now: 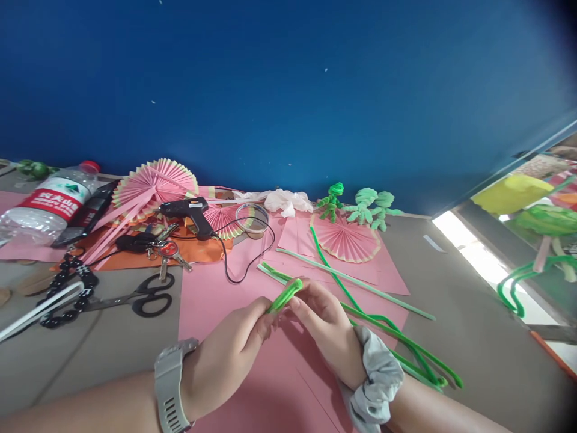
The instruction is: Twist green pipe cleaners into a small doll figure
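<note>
Between my two hands is a short folded bundle of bright green pipe cleaner point(286, 294), held above a pink paper sheet point(211, 300). My left hand point(241, 337) pinches its lower left end between thumb and fingers. At the upper right end, my right hand point(322, 322) grips it with thumb and forefinger. Loose pipe cleaners point(406, 340) in dark and pale green lie beside and partly behind my right wrist. Three small twisted green figures point(360, 204) stand by a pink folded paper fan point(347, 237) at the back.
Black scissors point(151, 294), a beaded bracelet point(67, 288) and keys point(169, 249) lie at the left. A glue gun point(193, 213) with a looping cable rests behind them, near a tape roll point(256, 219). A plastic bottle point(49, 201) lies far left. The blue wall point(288, 90) bounds the back.
</note>
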The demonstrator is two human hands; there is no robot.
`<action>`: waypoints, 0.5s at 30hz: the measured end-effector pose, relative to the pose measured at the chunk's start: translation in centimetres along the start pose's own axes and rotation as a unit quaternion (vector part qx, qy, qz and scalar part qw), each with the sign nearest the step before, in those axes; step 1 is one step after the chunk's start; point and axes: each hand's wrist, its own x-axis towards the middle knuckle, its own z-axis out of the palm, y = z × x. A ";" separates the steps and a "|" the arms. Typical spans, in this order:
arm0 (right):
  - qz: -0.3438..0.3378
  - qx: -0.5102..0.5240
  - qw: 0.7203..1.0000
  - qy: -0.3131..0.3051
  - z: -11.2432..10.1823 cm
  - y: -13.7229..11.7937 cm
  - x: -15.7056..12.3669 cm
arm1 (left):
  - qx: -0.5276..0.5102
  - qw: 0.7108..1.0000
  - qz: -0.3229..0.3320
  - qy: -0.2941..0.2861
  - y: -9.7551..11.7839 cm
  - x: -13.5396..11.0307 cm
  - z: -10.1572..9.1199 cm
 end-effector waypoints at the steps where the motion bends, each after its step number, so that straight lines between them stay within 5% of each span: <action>1: 0.000 0.011 1.000 0.006 0.1 0.0 -0.1 | 0.004 1.000 -0.001 0.004 0.1 0.1 0.0; 15: 0.034 0.025 0.999 -0.002 0.2 0.4 -0.2 | 0.020 1.000 -0.017 -0.013 0.4 0.4 0.0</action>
